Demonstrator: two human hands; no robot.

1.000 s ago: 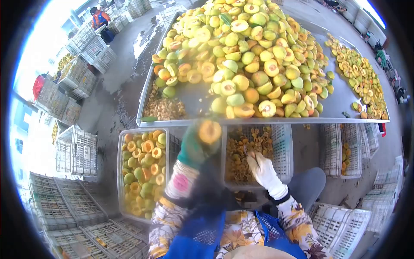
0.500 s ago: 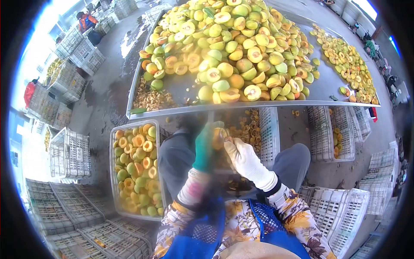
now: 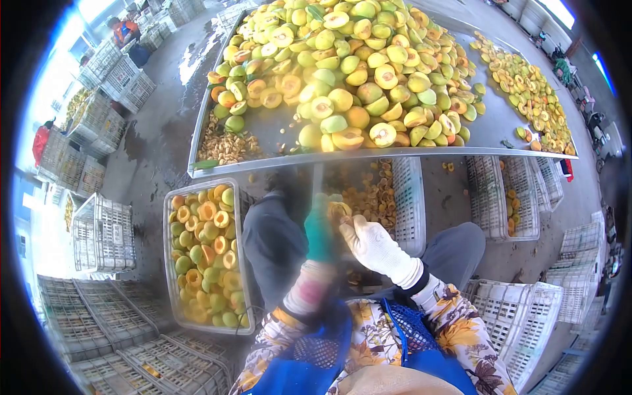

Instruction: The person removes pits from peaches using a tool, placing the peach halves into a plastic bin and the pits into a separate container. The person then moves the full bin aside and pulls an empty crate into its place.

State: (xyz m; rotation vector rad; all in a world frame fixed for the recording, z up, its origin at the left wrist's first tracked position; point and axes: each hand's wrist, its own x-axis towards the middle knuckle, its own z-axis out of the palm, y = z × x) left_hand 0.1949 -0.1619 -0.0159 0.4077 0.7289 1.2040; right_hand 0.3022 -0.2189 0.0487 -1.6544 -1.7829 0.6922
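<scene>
My left hand [image 3: 319, 227], in a green glove blurred at the fingers, is closed around a yellow apricot [image 3: 338, 210] between my knees. My right hand [image 3: 374, 247], in a white knit glove, is pinched with its fingertips against the near side of that fruit. What the pinch holds is hidden. Beneath both hands stands a crate [image 3: 409, 204] with orange-yellow fruit pieces [image 3: 378, 191] in it. Beyond it, a metal table [image 3: 276, 135] bears a large heap of cut green-yellow apricots [image 3: 368, 72], some halves showing their pits.
Loose pits [image 3: 227, 146] lie at the table's left corner, and more fruit halves [image 3: 533, 95] lie along its right. A crate of apricot halves [image 3: 209, 257] stands by my left leg. Plastic crates [image 3: 517, 316] surround me. A person in orange [image 3: 124, 31] is far left.
My hands have shifted slightly and still meet at the apricot. The right fingertips sit a little lower. The whole view has moved slightly, with the table edge a little higher.
</scene>
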